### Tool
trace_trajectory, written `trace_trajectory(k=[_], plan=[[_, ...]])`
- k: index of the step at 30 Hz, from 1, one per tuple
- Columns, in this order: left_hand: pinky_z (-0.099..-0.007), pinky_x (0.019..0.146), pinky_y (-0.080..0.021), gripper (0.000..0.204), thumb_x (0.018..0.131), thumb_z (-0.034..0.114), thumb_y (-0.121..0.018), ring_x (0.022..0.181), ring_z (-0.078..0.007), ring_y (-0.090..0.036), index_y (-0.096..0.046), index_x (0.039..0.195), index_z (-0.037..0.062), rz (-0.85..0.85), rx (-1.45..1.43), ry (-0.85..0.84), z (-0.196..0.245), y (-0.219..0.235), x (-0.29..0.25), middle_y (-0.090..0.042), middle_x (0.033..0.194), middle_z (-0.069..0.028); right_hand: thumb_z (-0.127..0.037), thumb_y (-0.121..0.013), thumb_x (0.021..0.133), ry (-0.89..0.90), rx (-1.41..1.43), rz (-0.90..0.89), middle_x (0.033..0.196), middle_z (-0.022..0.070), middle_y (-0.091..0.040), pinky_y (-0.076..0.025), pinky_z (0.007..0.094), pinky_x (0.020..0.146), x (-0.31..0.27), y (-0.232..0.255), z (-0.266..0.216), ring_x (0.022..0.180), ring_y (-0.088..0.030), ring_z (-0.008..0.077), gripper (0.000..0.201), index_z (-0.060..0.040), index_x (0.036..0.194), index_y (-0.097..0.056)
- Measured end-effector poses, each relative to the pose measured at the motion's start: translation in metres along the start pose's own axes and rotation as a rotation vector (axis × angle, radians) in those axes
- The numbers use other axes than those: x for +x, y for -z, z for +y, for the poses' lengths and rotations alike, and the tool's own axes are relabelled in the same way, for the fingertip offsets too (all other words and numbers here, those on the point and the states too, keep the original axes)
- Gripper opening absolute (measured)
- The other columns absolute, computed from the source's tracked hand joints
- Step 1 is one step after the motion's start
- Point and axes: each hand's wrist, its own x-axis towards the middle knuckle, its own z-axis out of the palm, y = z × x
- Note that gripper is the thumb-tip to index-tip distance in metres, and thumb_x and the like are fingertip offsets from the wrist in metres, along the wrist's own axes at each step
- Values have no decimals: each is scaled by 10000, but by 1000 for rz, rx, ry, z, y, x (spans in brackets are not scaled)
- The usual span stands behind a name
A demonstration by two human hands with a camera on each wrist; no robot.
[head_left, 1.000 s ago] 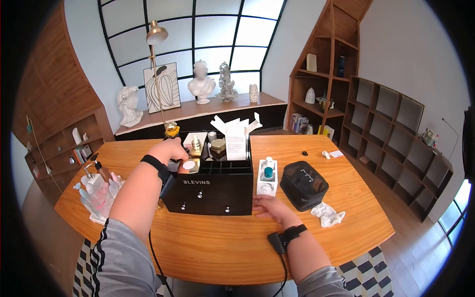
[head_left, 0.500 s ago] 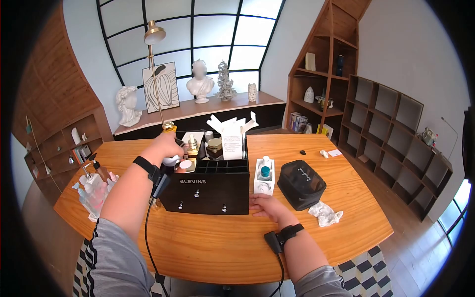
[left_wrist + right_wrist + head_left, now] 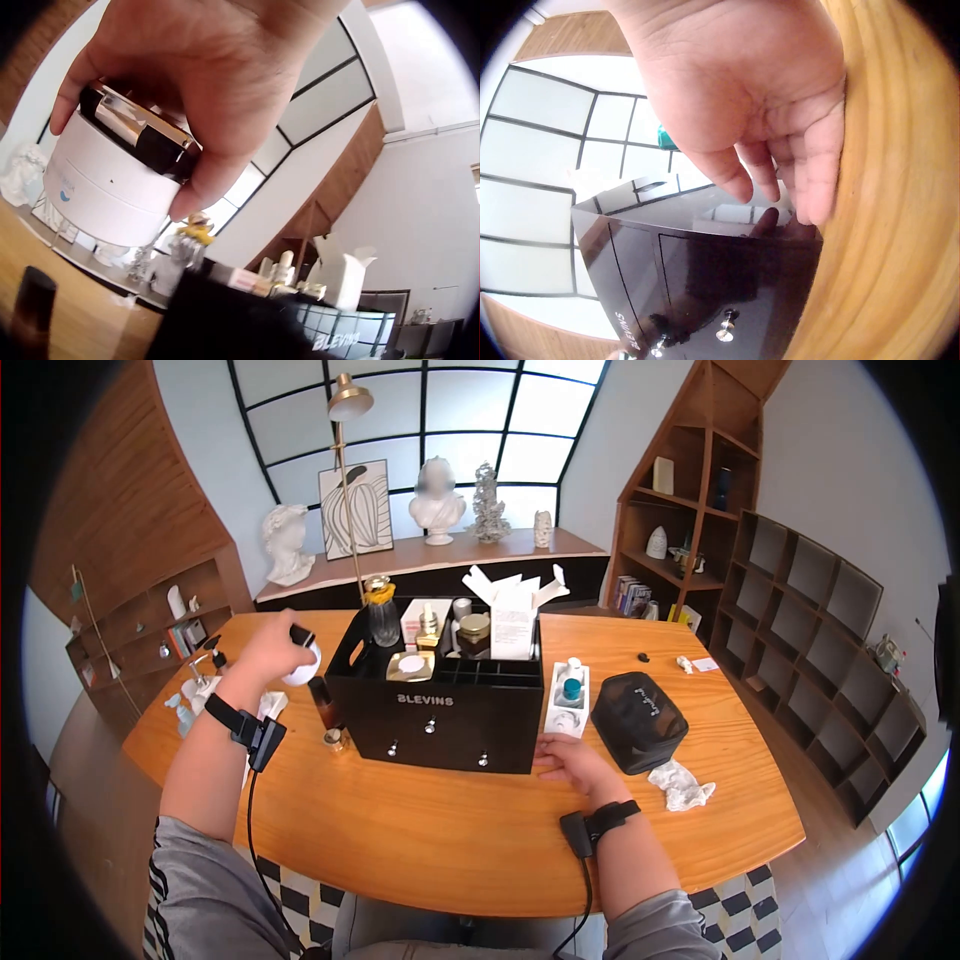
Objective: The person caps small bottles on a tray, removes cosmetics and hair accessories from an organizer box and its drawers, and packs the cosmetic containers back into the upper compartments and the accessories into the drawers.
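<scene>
My left hand (image 3: 268, 648) is raised over the table, left of the black BLEVINS organizer (image 3: 440, 728). From above, its fingers and thumb grip a white round cosmetic jar (image 3: 105, 184), with a black and gold piece (image 3: 139, 131) at the top under the palm. My right hand (image 3: 572, 758) rests on the table by the organizer's right side, fingers loosely straight and fingertips right at the side panel (image 3: 735, 214). The organizer's top holds a glass bottle with a yellow bow (image 3: 383, 622), a gold-topped bottle (image 3: 428, 628), a dark jar (image 3: 473, 634) and an opened white box (image 3: 512, 626).
A dark bottle (image 3: 323, 703) and a small gold-capped jar (image 3: 335, 740) stand left of the organizer. Pump bottles (image 3: 203, 682) are further left. Rightward are a white box with a teal-capped bottle (image 3: 571, 690), a black mesh case (image 3: 640, 722) and crumpled tissue (image 3: 683, 786).
My left hand has moved out of the organizer's left part, leftward and toward me, bringing the white jar with it. The right hand stays at the organizer's side. The head view has shifted.
</scene>
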Motion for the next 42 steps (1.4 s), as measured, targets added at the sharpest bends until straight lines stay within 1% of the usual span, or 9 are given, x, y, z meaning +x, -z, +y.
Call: trace_trajectory(k=[6, 10, 19, 25, 27, 32, 36, 40, 42], plan=[[-387, 858, -501, 684, 540, 262, -788, 1002, -383, -624, -576, 1117, -38, -186, 195, 151, -89, -61, -30, -623, 1090, -272, -157, -503, 940, 8, 18, 14, 1175, 113, -599, -559, 335, 789, -1, -1, 0, 1055, -624, 226, 388, -21, 1303, -503], [-388, 873, -502, 754, 533, 278, -797, 1035, -382, -618, -566, 1177, -39, -298, 146, 238, -104, -83, -40, -624, 1103, -266, -153, -499, 940, 7, -10, 13, 1173, 115, -600, -554, 335, 796, 1, 0, 0, 1056, -622, 222, 395, -23, 1313, -500], [-373, 863, -510, 745, 543, 276, -817, 1042, -358, -627, -577, 1171, -45, -387, 140, 217, -105, -101, -37, -629, 1130, -253, -130, -477, 952, -7, 0, 21, 1102, 90, -593, -565, 320, 763, -4, -5, -7, 1014, -636, 201, 349, -15, 1280, -507], [-339, 745, -516, 671, 596, 237, -825, 905, -275, -654, -574, 1154, -38, -329, -250, 293, -131, -92, -34, -662, 995, -178, -159, -504, 950, -9, -6, 25, 1159, 111, -598, -559, 333, 789, -3, -4, -5, 1054, -621, 217, 372, -19, 1294, -505], [-322, 676, -505, 611, 640, 229, -817, 801, -221, -635, -570, 1127, -48, -71, -520, 316, -138, -86, -37, -651, 903, -134, -162, -507, 950, -14, -5, 16, 1156, 109, -599, -561, 331, 786, -3, -3, -6, 1046, -623, 212, 369, -18, 1291, -507], [-321, 629, -515, 578, 701, 256, -788, 761, -255, -642, -562, 1114, -80, 80, -474, 404, -186, -111, -25, -654, 873, -149, -116, -470, 956, 15, 18, 30, 1103, 103, -628, -567, 317, 767, -1, -4, -4, 992, -639, 192, 311, -10, 1240, -537], [-393, 821, -506, 612, 745, 371, -752, 972, -353, -620, -566, 1163, -36, 157, -168, 438, -216, -141, -18, -615, 1053, -252, -116, -463, 959, 9, -3, 31, 1103, 102, -629, -566, 313, 770, 0, -3, -3, 984, -640, 185, 306, -9, 1236, -538], [-433, 974, -429, 635, 761, 454, -730, 1137, -404, -532, -569, 1192, 16, 280, -180, 510, -186, -138, -22, -530, 1201, -310, -143, -505, 950, -15, -2, 23, 1112, 88, -616, -564, 313, 780, 2, -1, -1, 985, -633, 183, 332, -19, 1257, -533], [-428, 979, -429, 640, 769, 462, -720, 1119, -417, -540, -564, 1209, 26, 283, -151, 501, -174, -135, -24, -530, 1201, -312, -141, -506, 950, -22, -11, 31, 1108, 85, -616, -564, 313, 779, 3, -1, -1, 983, -633, 182, 330, -19, 1255, -535]])
